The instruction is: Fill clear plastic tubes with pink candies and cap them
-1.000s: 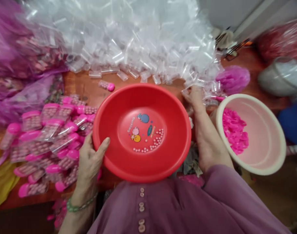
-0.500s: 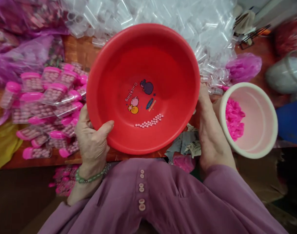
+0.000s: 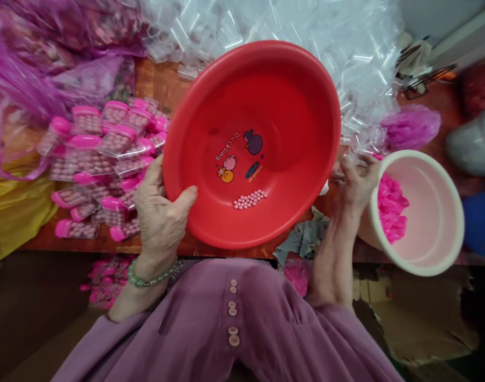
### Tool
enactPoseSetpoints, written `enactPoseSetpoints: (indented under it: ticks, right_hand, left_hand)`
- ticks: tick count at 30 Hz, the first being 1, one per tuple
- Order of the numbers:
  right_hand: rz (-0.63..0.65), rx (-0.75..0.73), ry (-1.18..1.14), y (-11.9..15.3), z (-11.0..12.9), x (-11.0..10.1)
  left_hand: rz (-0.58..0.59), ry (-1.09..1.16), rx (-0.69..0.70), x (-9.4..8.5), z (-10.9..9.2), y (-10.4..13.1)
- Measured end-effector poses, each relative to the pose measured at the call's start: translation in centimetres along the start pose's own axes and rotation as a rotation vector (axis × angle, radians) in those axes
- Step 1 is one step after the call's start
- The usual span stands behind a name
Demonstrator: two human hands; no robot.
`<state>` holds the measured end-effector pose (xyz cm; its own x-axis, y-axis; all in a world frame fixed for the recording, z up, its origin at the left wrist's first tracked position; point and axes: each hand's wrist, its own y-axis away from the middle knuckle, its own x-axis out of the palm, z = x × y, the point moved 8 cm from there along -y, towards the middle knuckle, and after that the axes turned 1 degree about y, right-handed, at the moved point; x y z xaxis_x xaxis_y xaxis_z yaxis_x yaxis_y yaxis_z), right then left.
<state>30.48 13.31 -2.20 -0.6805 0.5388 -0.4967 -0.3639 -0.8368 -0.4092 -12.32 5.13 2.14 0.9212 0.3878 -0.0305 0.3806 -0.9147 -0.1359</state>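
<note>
A red plastic basin [image 3: 293,106] with cartoon ducklings printed inside is tilted toward me. My left hand [image 3: 160,207] grips its left rim, the thumb inside and the fingers behind. Small pink beads [image 3: 250,200] lie in a cluster low in the basin. To the right of the basin, my right hand [image 3: 355,183] is off the rim, its fingers curled around a clear plastic jar [image 3: 355,158] at the edge of the jar heap; that jar is partly hidden and blurred. A white bucket [image 3: 459,212] with pink lids [image 3: 391,207] stands beside this hand.
Filled pink-lidded jars [image 3: 115,140] are piled on the left of the wooden table. Empty clear jars [image 3: 266,21] heap up at the back. Purple bags [image 3: 27,69] lie back left, a yellow bag [image 3: 11,212] at left. Grey cloth [image 3: 301,241] lies under the basin's right edge.
My right hand has let go of the basin's right rim and moved beside the clear jars. The beads have bunched closer together. The view has shifted, with the basin further right in it.
</note>
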Motion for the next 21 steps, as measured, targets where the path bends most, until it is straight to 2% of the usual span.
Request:
enactPoseSetpoints:
  ticks: [1, 2, 3, 5, 7, 9, 12, 15, 21]
  right_hand:
    - [-0.073, 0.045, -0.121, 1.6, 1.6, -1.0]
    - [-0.045, 0.064, -0.183, 3.1, 3.6, -1.0]
    - [0.063, 0.073, -0.168, 4.5, 5.6, 0.1]
    - [0.286, 0.04, 0.014, 7.1, 8.8, 3.1]
    - [0.421, -0.048, 0.283, 8.7, 10.2, 6.2]
    - [0.496, -0.092, 0.537, 9.2, 9.6, 8.7]
    - [0.569, -0.068, 0.756, 9.1, 7.4, 10.4]
    - [0.599, -0.053, 0.788, 9.0, 6.4, 10.5]
    - [0.627, -0.066, 0.695, 9.5, 6.4, 10.4]
  left_hand:
    - [0.005, -0.006, 0.003, 0.1, -0.1, 0.1]
    - [0.009, -0.007, 0.009, 0.3, -0.2, 0.1]
    - [0.015, -0.007, 0.016, 0.4, -0.4, 0.2]
    - [0.03, -0.007, 0.038, 0.9, -1.0, 0.4]
    - [0.043, -0.013, 0.057, 1.3, -1.6, 0.7]
    - [0.062, -0.027, 0.066, 1.6, -2.0, 1.0]
    - [0.097, -0.051, 0.075, 2.2, -2.5, 1.4]
    - [0.107, -0.052, 0.098, 2.5, -2.9, 1.5]
    - [0.139, -0.075, 0.165, 3.0, -3.7, 1.7]
